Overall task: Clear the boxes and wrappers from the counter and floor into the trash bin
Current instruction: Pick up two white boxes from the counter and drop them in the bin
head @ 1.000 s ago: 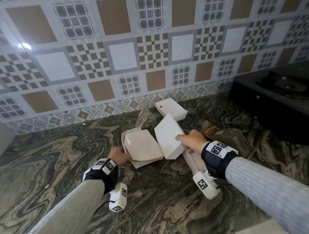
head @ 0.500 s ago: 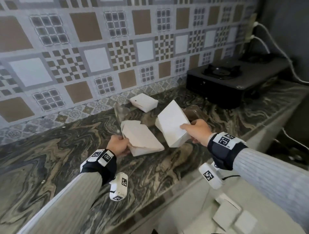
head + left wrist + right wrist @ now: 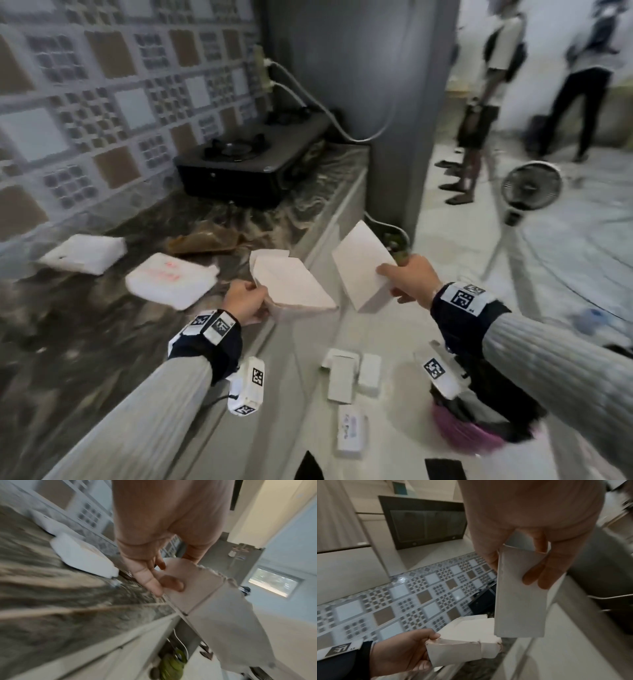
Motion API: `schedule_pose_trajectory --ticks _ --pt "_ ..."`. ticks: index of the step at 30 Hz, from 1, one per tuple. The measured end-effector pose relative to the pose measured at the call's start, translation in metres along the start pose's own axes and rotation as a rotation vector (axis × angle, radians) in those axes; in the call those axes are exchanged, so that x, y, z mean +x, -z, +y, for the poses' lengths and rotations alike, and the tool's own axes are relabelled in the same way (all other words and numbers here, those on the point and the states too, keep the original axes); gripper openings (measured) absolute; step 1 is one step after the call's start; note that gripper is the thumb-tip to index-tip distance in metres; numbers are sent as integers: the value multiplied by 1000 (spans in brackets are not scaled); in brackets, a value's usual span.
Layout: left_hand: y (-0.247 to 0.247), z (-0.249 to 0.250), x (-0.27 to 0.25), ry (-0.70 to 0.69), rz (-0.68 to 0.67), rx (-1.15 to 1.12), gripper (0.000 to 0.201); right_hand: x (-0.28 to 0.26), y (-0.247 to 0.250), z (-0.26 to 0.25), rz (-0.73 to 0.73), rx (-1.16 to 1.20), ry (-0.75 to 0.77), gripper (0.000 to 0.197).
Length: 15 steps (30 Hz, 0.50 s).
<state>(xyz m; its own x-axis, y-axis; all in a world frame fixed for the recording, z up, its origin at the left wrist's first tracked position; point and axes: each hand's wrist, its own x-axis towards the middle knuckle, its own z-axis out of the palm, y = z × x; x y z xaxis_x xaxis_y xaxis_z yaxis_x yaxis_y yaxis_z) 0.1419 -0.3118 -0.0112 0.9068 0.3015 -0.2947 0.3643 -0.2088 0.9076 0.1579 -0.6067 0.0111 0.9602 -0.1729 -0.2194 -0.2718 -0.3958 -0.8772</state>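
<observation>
My left hand (image 3: 248,301) grips a torn, beige cardboard box (image 3: 294,287) by its flap at the counter's front edge; the left wrist view shows thumb and fingers (image 3: 154,582) pinching the flap (image 3: 193,588). My right hand (image 3: 406,281) holds a white box (image 3: 363,270) upright beyond the counter, above the floor; its fingers (image 3: 537,573) wrap the box (image 3: 520,595). On the counter lie a white box (image 3: 85,253), a white box with red writing (image 3: 171,281) and a brown wrapper (image 3: 205,241). Three small white boxes (image 3: 342,377) lie on the floor. A pink bin (image 3: 459,433) sits under my right wrist.
A black gas stove (image 3: 246,164) stands at the counter's far end beside a grey pillar (image 3: 376,102). A standing fan (image 3: 531,185) and two people (image 3: 486,102) are on the floor to the right.
My view has swung right. Both hands have lifted their boxes and carried them rightwards, the right one out past the counter edge over the floor.
</observation>
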Motion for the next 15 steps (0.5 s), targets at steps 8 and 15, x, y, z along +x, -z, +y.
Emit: schedule_pose_trajectory --ticks 8,15 --pt "-229 25 37 23 -326 189 13 50 151 132 195 -37 -264 35" --pt "-412 5 51 161 -522 396 19 93 249 249 238 -104 -484 60"
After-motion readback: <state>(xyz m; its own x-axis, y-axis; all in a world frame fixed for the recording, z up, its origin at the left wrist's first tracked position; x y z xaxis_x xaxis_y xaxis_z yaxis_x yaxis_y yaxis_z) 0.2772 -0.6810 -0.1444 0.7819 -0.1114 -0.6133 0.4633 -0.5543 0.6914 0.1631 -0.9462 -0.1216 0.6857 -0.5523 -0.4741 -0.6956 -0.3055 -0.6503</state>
